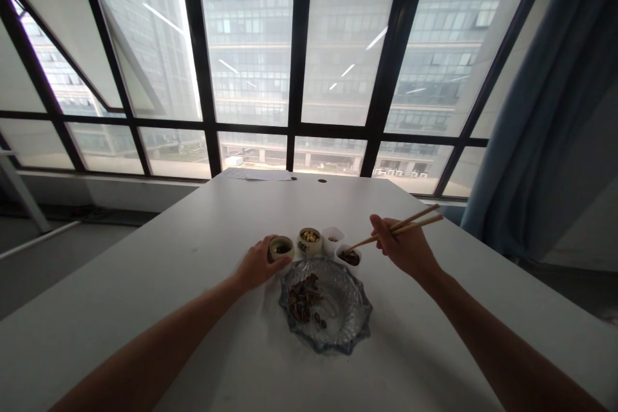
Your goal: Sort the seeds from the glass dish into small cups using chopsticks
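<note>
My left hand [261,262] is wrapped round a small round cup [281,248] with something dark inside, standing on the table. A pair of wooden chopsticks [415,221] is gripped in my right hand [400,246]. Their tips reach into a small white dish [342,257] of dark brown pieces; whether they pinch one I cannot tell. Closer to me sits a scalloped clear glass bowl [355,315], with brown dried pieces [303,297] gathered on its left side and a few loose ones near the middle.
Beside the cup stands a second round cup [309,242] holding pale yellowish pieces. Another white dish [333,236] is behind the dark-filled one. White papers [261,175] lie at the table's [203,347] far edge, before the windows. A blue curtain [521,129] hangs at right.
</note>
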A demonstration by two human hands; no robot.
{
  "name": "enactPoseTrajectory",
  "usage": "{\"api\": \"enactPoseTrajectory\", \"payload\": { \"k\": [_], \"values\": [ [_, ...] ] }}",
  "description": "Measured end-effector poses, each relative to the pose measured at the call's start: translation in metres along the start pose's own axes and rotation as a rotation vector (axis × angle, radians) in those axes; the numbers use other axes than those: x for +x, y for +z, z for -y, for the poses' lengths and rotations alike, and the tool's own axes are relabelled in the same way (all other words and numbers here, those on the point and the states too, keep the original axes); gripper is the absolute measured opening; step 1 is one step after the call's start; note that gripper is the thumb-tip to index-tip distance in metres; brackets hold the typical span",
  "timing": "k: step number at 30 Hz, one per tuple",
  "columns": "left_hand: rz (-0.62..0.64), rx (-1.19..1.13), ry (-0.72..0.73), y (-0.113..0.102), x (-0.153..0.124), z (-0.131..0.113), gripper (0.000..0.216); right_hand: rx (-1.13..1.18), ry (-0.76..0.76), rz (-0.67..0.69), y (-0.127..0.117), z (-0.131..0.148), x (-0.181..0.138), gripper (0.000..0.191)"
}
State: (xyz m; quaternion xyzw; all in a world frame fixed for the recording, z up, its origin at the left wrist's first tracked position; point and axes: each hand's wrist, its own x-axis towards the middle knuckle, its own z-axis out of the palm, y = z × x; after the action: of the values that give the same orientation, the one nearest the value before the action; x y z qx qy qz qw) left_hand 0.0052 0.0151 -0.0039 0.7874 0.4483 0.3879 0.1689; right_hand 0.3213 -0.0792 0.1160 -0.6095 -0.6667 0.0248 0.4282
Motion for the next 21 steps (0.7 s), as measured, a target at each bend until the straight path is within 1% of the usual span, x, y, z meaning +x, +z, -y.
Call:
{"api": "enactPoseTrajectory", "payload": {
  "k": [2,4,6,7,8,11,12,13,15,17,18,21],
  "values": [
    [0.003,0.002,0.003,0.0,0.0,0.001,0.058,0.032,0.012,-0.046,-0.001,0.002,0.0,0.07],
    [0.003,0.001,0.001,0.0,0.0,0.002,0.058,0.114,0.024,-0.071,-0.002,0.007,-0.002,0.069],
    [0.004,-0.003,-0.003,0.0,0.0,0.002,0.059,0.245,0.058,-0.025,-0.003,0.014,-0.005,0.069],
    [0.004,-0.007,-0.005,0.001,0.0,0.002,0.059,0.312,0.079,0.045,-0.003,0.018,-0.006,0.07],
    [0.003,-0.011,-0.006,0.001,0.0,0.002,0.059,0.369,0.098,0.146,-0.002,0.021,-0.008,0.071],
    [-0.005,-0.022,-0.002,0.001,0.0,0.002,0.058,0.441,0.125,0.524,0.004,0.029,-0.014,0.07],
    [-0.007,-0.025,-0.001,0.001,0.0,0.002,0.057,0.439,0.126,0.616,0.007,0.03,-0.016,0.069],
    [-0.008,-0.026,0.001,0.001,0.0,0.001,0.057,0.433,0.125,0.682,0.01,0.031,-0.019,0.068],
    [-0.006,-0.026,0.003,0.001,0.0,0.001,0.058,0.426,0.129,0.762,0.018,0.032,-0.023,0.066],
    [-0.003,-0.02,0.002,0.001,0.0,0.001,0.059,0.442,0.137,0.78,0.026,0.032,-0.027,0.063],
    [-0.002,-0.016,0.002,0.001,0.0,0.001,0.059,0.456,0.13,0.76,0.03,0.032,-0.029,0.062],
    [-0.006,-0.014,0.003,0.001,0.0,0.002,0.058,0.503,0.061,0.599,0.039,0.03,-0.032,0.059]
  ]
}}
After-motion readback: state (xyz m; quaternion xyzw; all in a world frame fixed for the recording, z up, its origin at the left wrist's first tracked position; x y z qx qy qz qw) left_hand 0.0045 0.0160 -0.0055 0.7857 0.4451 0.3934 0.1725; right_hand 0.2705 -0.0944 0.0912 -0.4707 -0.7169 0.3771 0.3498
